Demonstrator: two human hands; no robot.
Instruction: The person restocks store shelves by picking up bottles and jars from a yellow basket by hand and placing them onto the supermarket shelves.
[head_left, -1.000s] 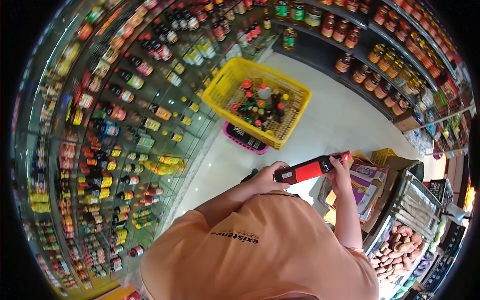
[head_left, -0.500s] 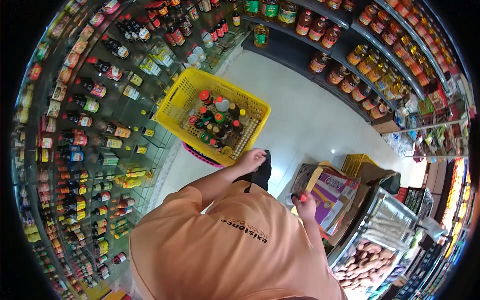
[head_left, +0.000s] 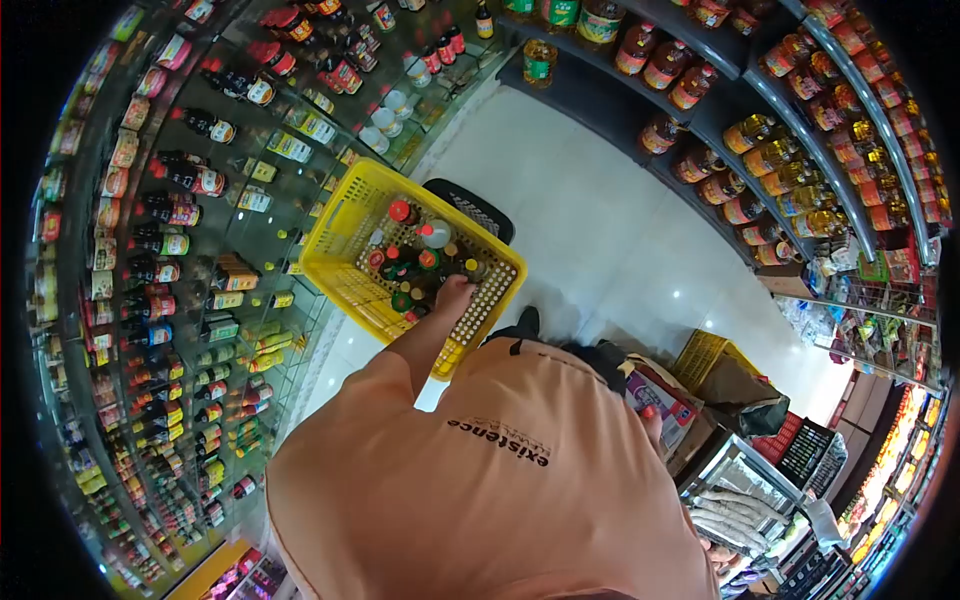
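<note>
My left hand [head_left: 455,293] reaches into the yellow basket [head_left: 335,265], its fingers closed around the top of a bottle among several others. Next to those fingers is a yellow-capped bottle [head_left: 474,268]. Toward the far side of the basket stand a red-capped bottle [head_left: 401,211] and a clear bottle with a red top [head_left: 434,233]; a green cap [head_left: 401,301] shows nearer my arm. At my right side, partly hidden by my shirt, my right hand [head_left: 653,427] is closed on a red-capped bottle, of which only the cap shows.
Glass shelves [head_left: 235,300] with sauce bottles and jars line the left. Dark shelves [head_left: 620,125] of oil bottles curve along the right. Beside me stand cardboard boxes [head_left: 672,405], another yellow crate [head_left: 705,352] and a rack of white root vegetables [head_left: 735,520].
My left hand has moved from outside the basket's near edge down among the bottles. My right hand has drawn back beside my body. The basket sits lower in view, and a black basket shows behind it.
</note>
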